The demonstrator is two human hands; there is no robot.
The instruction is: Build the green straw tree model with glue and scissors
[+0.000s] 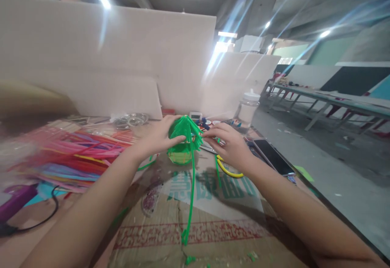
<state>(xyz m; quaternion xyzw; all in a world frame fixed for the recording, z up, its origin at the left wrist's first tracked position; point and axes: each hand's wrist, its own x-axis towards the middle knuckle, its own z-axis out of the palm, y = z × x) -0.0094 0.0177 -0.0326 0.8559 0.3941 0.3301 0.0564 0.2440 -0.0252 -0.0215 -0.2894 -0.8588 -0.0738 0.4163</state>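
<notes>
A small green craft piece [184,128] made of fuzzy pipe cleaners has a pointed, roof-like top and a rounder, paler green base [180,157]. My left hand [164,135] is closed around its left side, the thumb lying across the front. One long pipe cleaner [192,191] hangs from the top down to the table. At the right edge of the roof, my right hand [227,144] is pinched, with a bit of green pipe cleaner showing at its fingers. Under that hand lie scissors with yellow handles [230,170], partly covered.
Bundles of pink, red and blue pipe cleaners [88,150] spread over the left. A phone [273,157] and a clear bottle [248,107] are on the right. White boards [106,57] stand behind. A purple tool with a cord [20,205] lies at lower left.
</notes>
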